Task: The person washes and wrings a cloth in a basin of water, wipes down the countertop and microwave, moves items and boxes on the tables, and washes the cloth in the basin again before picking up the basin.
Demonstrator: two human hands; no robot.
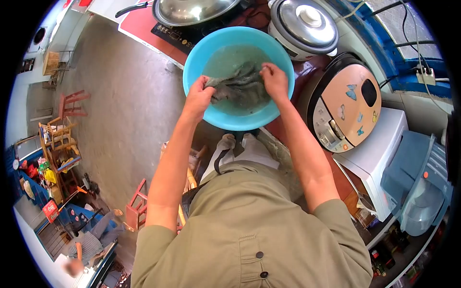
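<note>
A turquoise plastic basin (193, 62) with cloudy water in it stands at the counter's edge in front of me. In the water lies a dark grey cloth (240, 86), wet and bunched into folds. My left hand (199, 93) is closed on the cloth's left end, fingers pinched, just inside the basin's rim. Over the right side of the basin, my right hand (274, 79) has its fingers curled together at the cloth's upper right edge. The part of the cloth under the water is hard to make out.
Behind the basin sit a lidded wok (192, 10) on an induction cooker (173, 38) and a silver-lidded pot (307, 24). A rice cooker (350, 103) stands to the right, near a blue plastic bin (418, 182). Stools (137, 204) and a seated person (89, 247) are at left.
</note>
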